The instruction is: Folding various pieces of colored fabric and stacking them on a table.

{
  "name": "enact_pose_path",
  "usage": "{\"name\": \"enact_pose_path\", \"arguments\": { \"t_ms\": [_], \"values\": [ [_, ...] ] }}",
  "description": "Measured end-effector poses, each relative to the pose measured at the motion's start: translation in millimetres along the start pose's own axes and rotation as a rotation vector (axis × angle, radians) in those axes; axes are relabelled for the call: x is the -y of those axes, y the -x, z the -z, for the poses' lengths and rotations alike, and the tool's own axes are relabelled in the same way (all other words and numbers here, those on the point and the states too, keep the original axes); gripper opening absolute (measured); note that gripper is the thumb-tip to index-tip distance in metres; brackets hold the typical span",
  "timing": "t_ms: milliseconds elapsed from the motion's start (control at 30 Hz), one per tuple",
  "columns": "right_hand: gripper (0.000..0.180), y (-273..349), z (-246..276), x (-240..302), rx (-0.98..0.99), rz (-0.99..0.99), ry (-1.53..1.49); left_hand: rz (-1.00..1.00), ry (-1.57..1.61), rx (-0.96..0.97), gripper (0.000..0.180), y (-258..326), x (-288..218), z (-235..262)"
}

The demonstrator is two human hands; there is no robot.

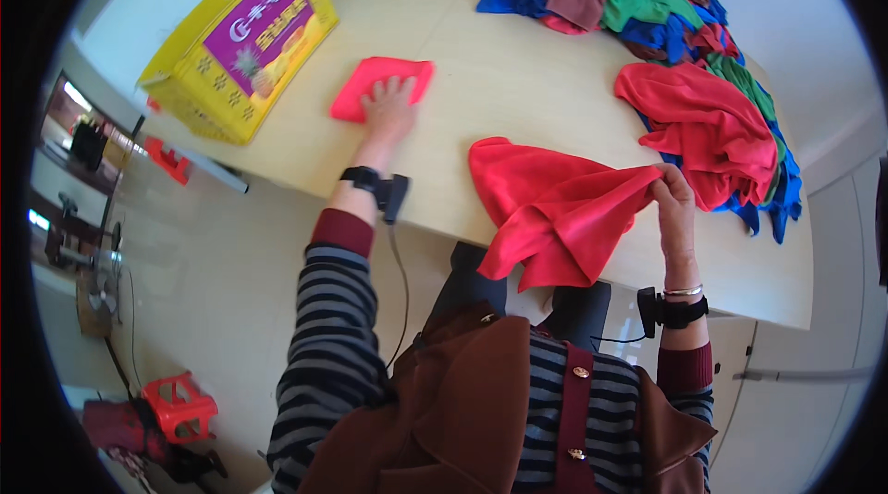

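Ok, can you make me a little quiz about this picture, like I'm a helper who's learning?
1. Which hand is pinching the loose cloth?
2. True or false: the folded cloth is green.
3. Fill in the missing word: from where the person sits, the box stands to the ____ of the heap of cloths.

Key:
1. The right hand.
2. False. It is red, and the left hand rests on it with fingers spread.
3. Left.
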State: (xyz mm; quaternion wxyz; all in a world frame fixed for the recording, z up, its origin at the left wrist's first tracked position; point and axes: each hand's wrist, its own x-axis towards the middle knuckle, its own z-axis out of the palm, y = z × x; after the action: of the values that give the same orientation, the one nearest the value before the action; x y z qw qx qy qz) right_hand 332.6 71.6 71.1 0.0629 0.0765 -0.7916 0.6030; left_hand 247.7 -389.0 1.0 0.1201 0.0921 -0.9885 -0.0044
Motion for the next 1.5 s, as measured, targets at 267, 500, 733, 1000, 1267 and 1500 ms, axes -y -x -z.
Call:
{"name": "enact_pose_path", "arguments": {
  "t_ms": [267,500,733,1000,1267,1500],
  "values": [
    [0.02,-23,-2,-4,-0.048,-0.01,-0.032,-0.53,0.619,-0.015,0.058,60,-77,63],
    [0.023,-47,8,-14,0.039,-0.021,0.113,-0.675,0.6,-0.175,0.056,133,-186,47],
    [0.045,99,-16,23,-0.02,-0.026,0.819,-0.387,0.526,-0.209,0.037,146,-173,51],
    [0.032,77,-23,-50,-0.067,0.086,0.724,-0.089,1.487,0.275,0.014,127,-131,30],
    [0.016,15,94,-29,-0.242,0.032,-0.061,0.023,1.726,0.268,0.019,69,-98,124],
    [0.013,-28,129,98,-0.281,0.35,0.731,-0.482,0.836,0.45,0.017,44,-71,200]
  ]
}}
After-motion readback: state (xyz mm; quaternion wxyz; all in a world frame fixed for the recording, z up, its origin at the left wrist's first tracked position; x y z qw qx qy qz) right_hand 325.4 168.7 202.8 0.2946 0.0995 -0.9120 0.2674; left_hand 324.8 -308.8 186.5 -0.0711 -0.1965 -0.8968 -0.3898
